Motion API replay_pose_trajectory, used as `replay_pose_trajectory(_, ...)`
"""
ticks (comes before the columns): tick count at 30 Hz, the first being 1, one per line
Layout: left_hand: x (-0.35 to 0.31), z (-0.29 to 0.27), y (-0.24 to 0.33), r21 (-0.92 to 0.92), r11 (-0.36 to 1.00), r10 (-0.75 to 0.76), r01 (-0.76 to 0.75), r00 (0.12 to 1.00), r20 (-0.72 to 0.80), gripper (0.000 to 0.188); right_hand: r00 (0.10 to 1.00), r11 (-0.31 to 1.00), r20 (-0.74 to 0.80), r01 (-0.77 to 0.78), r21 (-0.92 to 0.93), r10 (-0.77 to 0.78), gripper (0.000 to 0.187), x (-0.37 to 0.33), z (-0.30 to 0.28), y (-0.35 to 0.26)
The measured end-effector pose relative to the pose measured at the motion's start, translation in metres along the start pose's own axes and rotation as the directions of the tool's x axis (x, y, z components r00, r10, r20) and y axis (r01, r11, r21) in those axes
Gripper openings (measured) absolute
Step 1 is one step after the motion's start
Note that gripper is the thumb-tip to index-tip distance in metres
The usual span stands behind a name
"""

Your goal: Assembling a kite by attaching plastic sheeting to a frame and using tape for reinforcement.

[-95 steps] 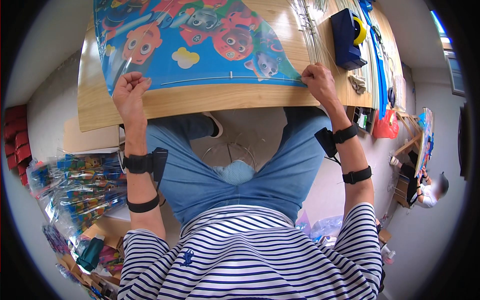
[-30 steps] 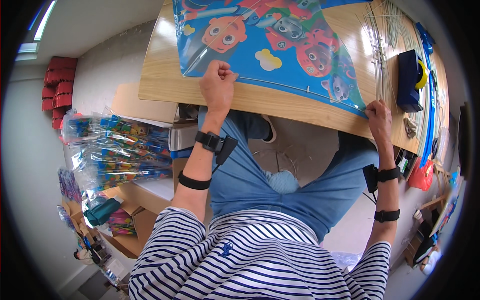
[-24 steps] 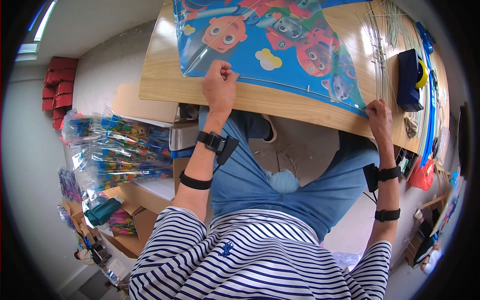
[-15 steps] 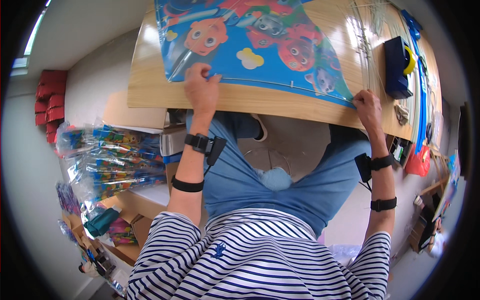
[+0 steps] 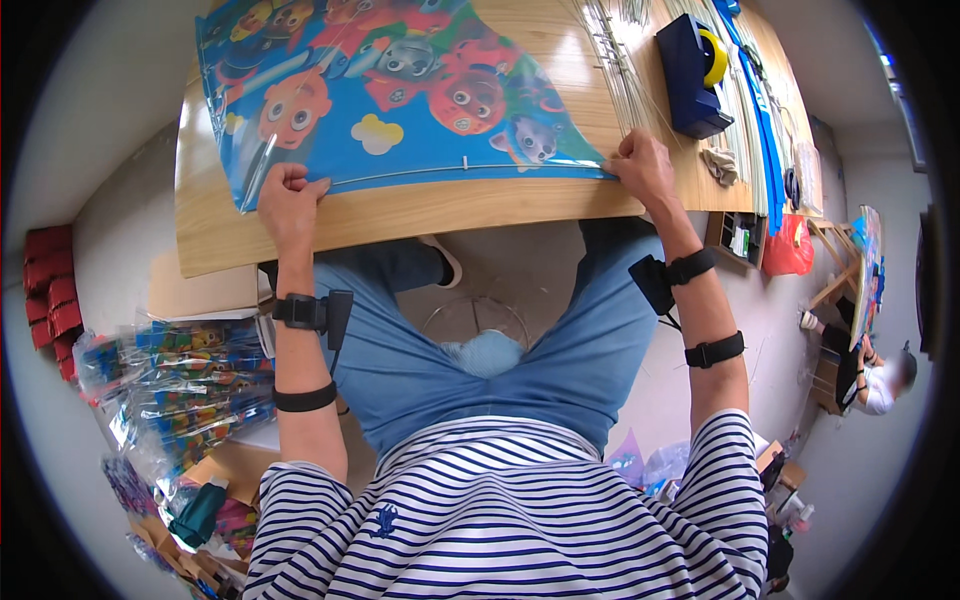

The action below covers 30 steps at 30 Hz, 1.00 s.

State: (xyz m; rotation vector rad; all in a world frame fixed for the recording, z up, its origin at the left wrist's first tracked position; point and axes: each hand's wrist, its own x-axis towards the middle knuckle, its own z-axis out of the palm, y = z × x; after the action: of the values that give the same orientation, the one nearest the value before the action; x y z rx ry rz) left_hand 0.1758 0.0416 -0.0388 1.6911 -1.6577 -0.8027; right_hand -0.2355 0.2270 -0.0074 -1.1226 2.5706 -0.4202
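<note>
A blue plastic sheet [image 5: 345, 165] printed with cartoon figures lies on the wooden table, wide and tapering to a corner at the right, like a kite sail. Along its near edge runs a thin pale rod [image 5: 400, 175] with a small white clip [image 5: 464, 163] near the middle. My left hand [image 5: 288, 212] is closed in a pinch at the rod's left end, by the sheet's edge. At the right corner, my right hand [image 5: 645, 170] pinches the sheet's tip with thumb and fingers. Whether each pinch also takes in the rod is hidden by the fingers.
A dark blue tape dispenser [image 5: 690, 85] with a yellow roll stands at the back right. Thin rods [image 5: 615, 65] lie beside it, and blue strips [image 5: 757, 110] farther right. Plastic-wrapped printed packs [image 5: 180, 375] are stacked at the left. Another person [image 5: 880, 385] is at far right.
The whole view has turned, so the table and sheet appear farther left and the near edge looks more level. Both hands keep their places at the two ends of that edge.
</note>
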Motion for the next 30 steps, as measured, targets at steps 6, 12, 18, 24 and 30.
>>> replay_pose_trajectory(6,-0.004,-0.001,0.012,-0.006,0.999,-0.038,0.038,0.998,0.042,0.032,0.997,0.993,0.077,-0.031,0.112,0.022,0.018,0.003,-0.011,0.001)
replay_pose_trajectory(12,-0.001,-0.007,-0.001,0.047,0.998,-0.029,0.03,0.999,-0.023,0.034,0.996,0.992,0.087,0.002,0.127,-0.013,0.011,0.009,0.002,-0.002)
replay_pose_trajectory(18,0.0,0.003,-0.001,0.117,0.992,0.051,-0.048,0.998,-0.025,0.03,0.952,0.976,-0.22,0.204,-0.069,-0.215,0.005,-0.009,-0.006,-0.032)
replay_pose_trajectory(24,-0.011,-0.001,0.011,0.077,0.996,-0.042,0.044,0.999,-0.03,0.028,0.717,0.663,-0.089,0.678,0.316,-0.691,0.009,-0.049,0.07,-0.194)
replay_pose_trajectory(30,-0.014,0.005,0.017,0.094,0.996,0.001,0.007,0.996,-0.084,0.029,0.69,0.656,0.009,0.684,0.319,-0.724,0.008,-0.049,0.135,-0.259)
